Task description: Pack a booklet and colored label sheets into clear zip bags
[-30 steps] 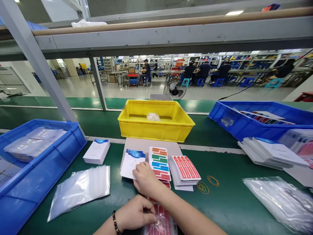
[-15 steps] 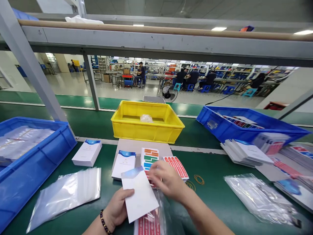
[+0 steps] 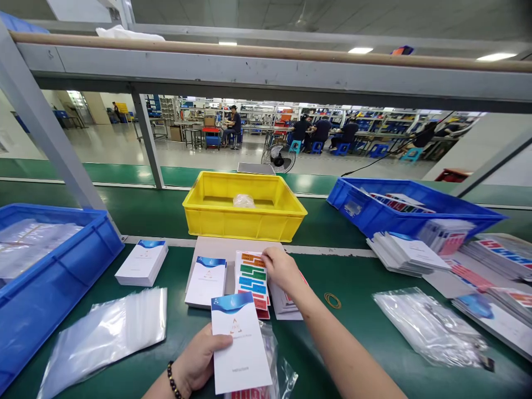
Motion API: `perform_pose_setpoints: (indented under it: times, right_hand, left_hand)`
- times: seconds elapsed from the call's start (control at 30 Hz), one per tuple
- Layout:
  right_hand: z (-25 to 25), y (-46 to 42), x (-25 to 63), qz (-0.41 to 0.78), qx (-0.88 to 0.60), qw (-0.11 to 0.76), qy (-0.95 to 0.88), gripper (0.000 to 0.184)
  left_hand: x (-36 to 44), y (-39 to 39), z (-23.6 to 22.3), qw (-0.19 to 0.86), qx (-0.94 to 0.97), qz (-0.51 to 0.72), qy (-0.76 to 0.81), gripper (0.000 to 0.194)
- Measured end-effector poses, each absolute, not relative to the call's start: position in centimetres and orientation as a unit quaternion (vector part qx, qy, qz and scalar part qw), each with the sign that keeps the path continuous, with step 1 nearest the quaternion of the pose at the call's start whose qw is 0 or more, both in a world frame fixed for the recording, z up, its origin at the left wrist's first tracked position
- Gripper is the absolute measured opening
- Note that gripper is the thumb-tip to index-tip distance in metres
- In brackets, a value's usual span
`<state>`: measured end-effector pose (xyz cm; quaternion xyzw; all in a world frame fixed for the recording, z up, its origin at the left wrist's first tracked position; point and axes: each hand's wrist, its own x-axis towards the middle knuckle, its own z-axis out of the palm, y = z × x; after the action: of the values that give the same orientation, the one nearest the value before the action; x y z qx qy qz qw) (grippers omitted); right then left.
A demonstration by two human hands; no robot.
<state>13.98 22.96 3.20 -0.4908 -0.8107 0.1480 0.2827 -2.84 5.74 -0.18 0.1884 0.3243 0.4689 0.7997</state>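
My left hand (image 3: 198,353) holds a white booklet (image 3: 243,360) with a blue band on top, thumb on its front. My right hand (image 3: 283,270) pinches the upper right corner of a sheet of coloured stickers (image 3: 252,279) in orange, green, blue and red. That sheet lies on a pile, left of another pile of sheets (image 3: 286,310) partly covered by my right forearm. To the left is a stack of similar booklets (image 3: 206,282). Below the held booklet, a clear plastic bag (image 3: 270,338) with red-striped sheets is mostly hidden.
A yellow bin (image 3: 245,221) stands behind the piles. Blue bins (image 3: 95,238) flank the bench. Clear bags (image 3: 112,327) and a booklet stack (image 3: 142,263) lie left. Rubber bands (image 3: 332,300), more bags (image 3: 428,327) and booklet piles (image 3: 405,255) lie right.
My right hand has moved up and away from the held booklet to the sticker sheet's corner. The booklet, tilted before, now shows its printed front more squarely. The view has shifted slightly.
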Motion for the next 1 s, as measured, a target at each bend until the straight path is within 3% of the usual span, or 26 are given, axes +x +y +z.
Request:
perform_pose_setpoints:
  times: [0.23, 0.4, 0.47, 0.6, 0.73, 0.83, 1.0]
  right_hand:
    - [5.1, 23.1, 17.1, 0.243, -0.511, 0.386, -0.729, 0.030]
    - [4.1, 18.3, 15.5, 0.345, -0.423, 0.305, -0.780, 0.022]
    - [3.3, 16.3, 14.5, 0.354, -0.401, 0.261, -0.804, 0.020]
    - [2.0, 15.2, 14.7, 0.286, -0.426, 0.272, -0.814, 0.015]
    - [1.5, 17.7, 18.1, 0.109, -0.513, 0.318, -0.790, 0.024]
    - [1.5, 19.2, 20.4, -0.004, -0.613, 0.226, -0.757, 0.027]
    - [1.4, 19.2, 19.9, -0.008, -0.662, 0.089, -0.744, 0.040]
  left_hand:
    - [-2.3, 5.4, -0.3, 0.812, 0.179, 0.455, 0.320, 0.044]
    - [-1.4, 5.5, -0.4, 0.828, 0.126, 0.468, 0.282, 0.057]
    - [-1.1, 5.5, -0.6, 0.816, 0.122, 0.476, 0.306, 0.052]
    - [-0.9, 5.3, -1.0, 0.791, 0.125, 0.471, 0.371, 0.041]
    - [-1.2, 5.3, -0.7, 0.792, 0.120, 0.456, 0.388, 0.043]
    - [-1.4, 5.4, -0.6, 0.794, 0.123, 0.441, 0.401, 0.041]
    - [-1.6, 5.5, -1.3, 0.785, 0.133, 0.438, 0.418, 0.043]
